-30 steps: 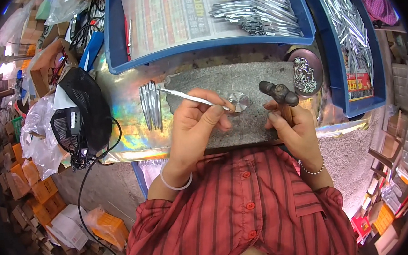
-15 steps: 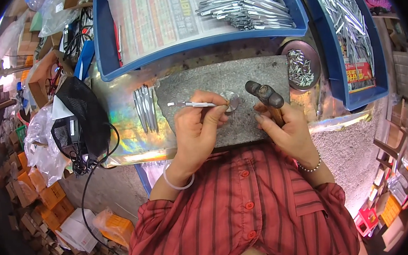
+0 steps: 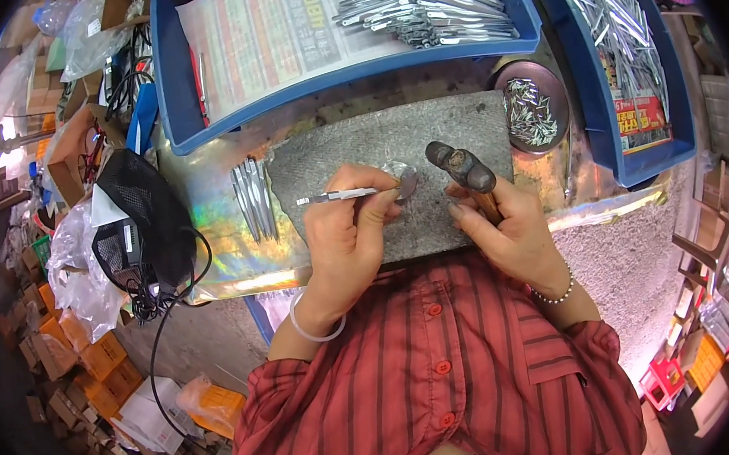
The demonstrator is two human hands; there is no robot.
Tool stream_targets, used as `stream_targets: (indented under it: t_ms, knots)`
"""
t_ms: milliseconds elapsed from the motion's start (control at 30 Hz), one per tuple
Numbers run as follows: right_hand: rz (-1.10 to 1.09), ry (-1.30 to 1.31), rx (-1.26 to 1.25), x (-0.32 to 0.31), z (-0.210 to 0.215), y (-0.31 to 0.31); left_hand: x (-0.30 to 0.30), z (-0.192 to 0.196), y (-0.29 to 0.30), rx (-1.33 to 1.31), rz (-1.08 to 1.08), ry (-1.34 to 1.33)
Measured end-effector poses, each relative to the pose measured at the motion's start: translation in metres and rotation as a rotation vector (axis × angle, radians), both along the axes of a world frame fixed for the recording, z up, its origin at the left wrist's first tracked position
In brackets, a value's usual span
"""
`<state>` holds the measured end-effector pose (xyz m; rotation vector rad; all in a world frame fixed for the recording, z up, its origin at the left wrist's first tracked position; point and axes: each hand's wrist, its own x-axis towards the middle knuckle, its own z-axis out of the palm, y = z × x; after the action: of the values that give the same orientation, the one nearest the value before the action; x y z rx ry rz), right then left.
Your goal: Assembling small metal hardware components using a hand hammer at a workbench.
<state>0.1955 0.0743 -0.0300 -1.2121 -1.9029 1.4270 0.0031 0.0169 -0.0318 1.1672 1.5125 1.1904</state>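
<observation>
A: Start near. Left hand (image 3: 343, 234)?

B: Fingers closed in a pinch on a thin metal piece (image 3: 340, 196), grip tight, nothing else in it. Piece lies flat over the grey metal slab (image 3: 391, 138), just in front of the person's chest.

A: Changed since the earlier shots?

B: Yes. A second ago the piece angled up and away to the left; now it's about level, and the hand has settled lower on the slab. Hammer moved too: it was further right, now it's in close beside the working end. My read: piece is lined up, strike is about due.

A: Axis of the piece?

B: Long axis runs left-right. Free end points to the person's left; the other end sits under the fingertips at a small shiny bit on the slab. Can't tell what that bit is.

A: Right hand (image 3: 512, 232)?

B: Wrapped shut round the hammer (image 3: 461, 167) handle, head raised just above the slab, near the piece's right end, not touching.

A: Farther out?

B: Loose bundle of similar metal pieces (image 3: 254, 198) left of the slab, small round dish (image 3: 532, 109) of bits to the right, blue trays (image 3: 350, 64) of pieces behind. All on the table (image 3: 210, 241).
</observation>
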Motion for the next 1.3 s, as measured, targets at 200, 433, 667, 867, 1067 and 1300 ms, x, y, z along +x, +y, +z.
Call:
stream_targets:
  t_ms: [200, 433, 667, 867, 1067, 1300]
  knots:
    - [0.030, -0.025, -0.016, 0.002, 0.003, 0.001, 0.000, 0.001, 0.000, 0.069, -0.036, 0.175]
    - [0.032, -0.010, 0.003, 0.007, -0.003, 0.001, 0.006, 0.005, 0.005, 0.172, -0.061, 0.342]
    - [-0.054, 0.305, -0.083, -0.004, 0.014, -0.003, 0.012, 0.008, 0.003, 0.360, -0.068, 0.693]
    - [0.426, 0.292, 0.403, -0.026, 0.061, 0.027, 0.002, -0.001, -0.003, 0.387, -0.194, 0.705]
    - [0.476, 0.107, 0.459, -0.034, 0.083, 0.025, 0.002, -0.004, -0.003, 0.291, -0.149, 0.500]
    - [0.358, -0.028, 0.168, 0.007, 0.113, 0.003, -0.003, 0.003, 0.000, 0.396, -0.094, 0.562]
